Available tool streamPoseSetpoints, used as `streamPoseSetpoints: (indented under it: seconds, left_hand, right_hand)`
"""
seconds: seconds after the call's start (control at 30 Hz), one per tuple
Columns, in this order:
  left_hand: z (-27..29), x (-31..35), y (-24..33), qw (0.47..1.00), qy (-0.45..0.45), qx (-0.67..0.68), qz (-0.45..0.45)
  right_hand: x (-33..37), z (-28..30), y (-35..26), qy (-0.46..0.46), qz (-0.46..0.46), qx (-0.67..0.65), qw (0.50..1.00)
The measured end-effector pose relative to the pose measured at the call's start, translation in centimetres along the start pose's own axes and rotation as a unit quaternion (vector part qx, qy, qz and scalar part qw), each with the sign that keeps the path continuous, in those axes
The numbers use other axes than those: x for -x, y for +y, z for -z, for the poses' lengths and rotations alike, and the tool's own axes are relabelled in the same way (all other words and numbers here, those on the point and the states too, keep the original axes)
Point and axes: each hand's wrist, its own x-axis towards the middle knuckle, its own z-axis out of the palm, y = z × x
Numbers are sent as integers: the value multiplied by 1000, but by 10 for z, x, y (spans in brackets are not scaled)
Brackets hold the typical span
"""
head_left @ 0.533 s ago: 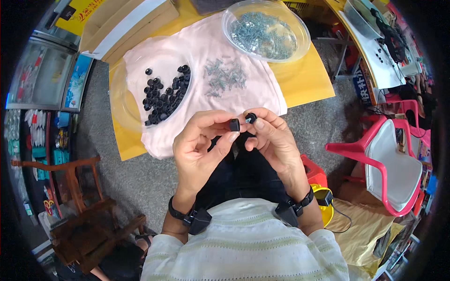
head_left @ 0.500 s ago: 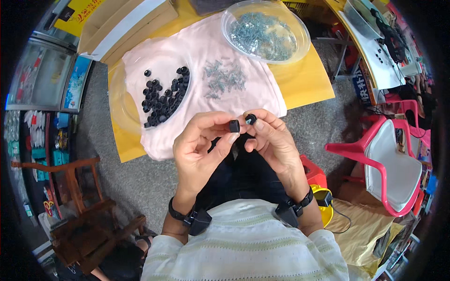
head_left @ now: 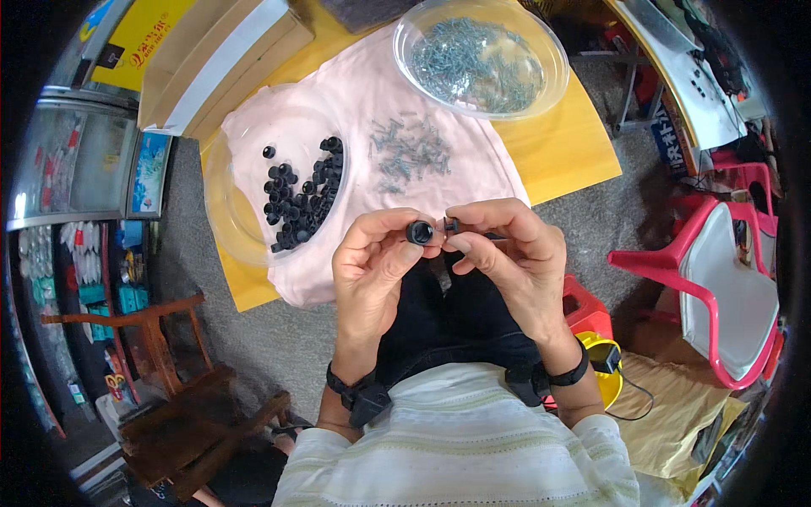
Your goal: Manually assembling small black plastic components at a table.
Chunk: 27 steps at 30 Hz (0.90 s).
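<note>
My left hand (head_left: 370, 266) pinches a round black plastic knob (head_left: 420, 232) between thumb and fingers, its circular end facing up. Close beside it, my right hand (head_left: 517, 262) grips a smaller black plastic piece (head_left: 452, 226) with thumb and forefinger, partly covered by the fingertips. The two parts are a small gap apart, over my lap at the table's near edge. Beyond my left hand, a clear plastic bowl (head_left: 221, 211) holds many similar black knobs (head_left: 306, 198). A loose pile of small silvery screws (head_left: 410, 152) lies on the pink cloth (head_left: 359, 93).
A clear bowl (head_left: 557, 84) of many screws stands at the table's far right. At the far left is an open cardboard box (head_left: 224, 63) on the yellow tabletop (head_left: 562, 156). A wooden chair (head_left: 173, 363) is to my left, a pink chair (head_left: 718, 279) to my right.
The knob in my left hand has turned so that its round end now faces up. The piece in my right hand has rotated to show its edge. The view has shifted slightly.
</note>
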Motion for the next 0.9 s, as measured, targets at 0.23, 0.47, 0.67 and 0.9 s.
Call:
streamPoseSetpoints:
  seconds: [0.23, 0.47, 0.67, 0.9]
  left_hand:
    - [-2, 0, 0, 1000, 16, -13, -7]
    - [-4, 4, 0, 999, 5, -49, -18]
    - [-5, 4, 0, 991, -12, -126, -49]
    - [-4, 3, -2, 983, -17, -169, -69]
  right_hand:
    - [2, -2, -9, 3, 76, 137, 988]
    - [7, -2, -10, 13, 128, 206, 970]
    - [10, 2, 1, 17, 191, 255, 948]
    - [12, 0, 7, 29, 204, 255, 945]
